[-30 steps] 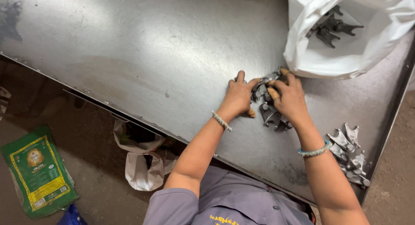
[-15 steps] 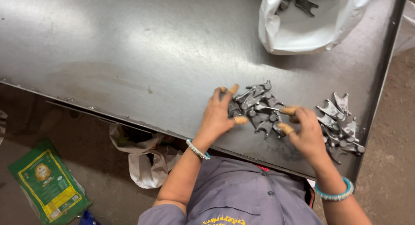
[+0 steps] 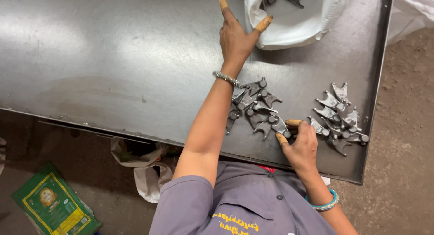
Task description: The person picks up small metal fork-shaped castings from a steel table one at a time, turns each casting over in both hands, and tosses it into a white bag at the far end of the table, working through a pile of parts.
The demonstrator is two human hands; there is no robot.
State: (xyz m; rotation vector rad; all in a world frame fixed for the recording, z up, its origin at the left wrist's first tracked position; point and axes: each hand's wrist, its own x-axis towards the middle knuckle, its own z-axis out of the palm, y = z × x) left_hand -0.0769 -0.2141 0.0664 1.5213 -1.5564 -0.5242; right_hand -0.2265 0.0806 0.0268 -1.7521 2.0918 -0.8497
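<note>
Grey metal parts, white bag, green-and-yellow packet.

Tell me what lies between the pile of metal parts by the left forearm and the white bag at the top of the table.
In the head view, only bare steel table separates the nearer pile of metal parts from the white bag; the left hand reaches across that stretch.

At lower left of your frame a green and yellow packet lies on the floor; a crumpled white bag hangs below the table edge.
</note>
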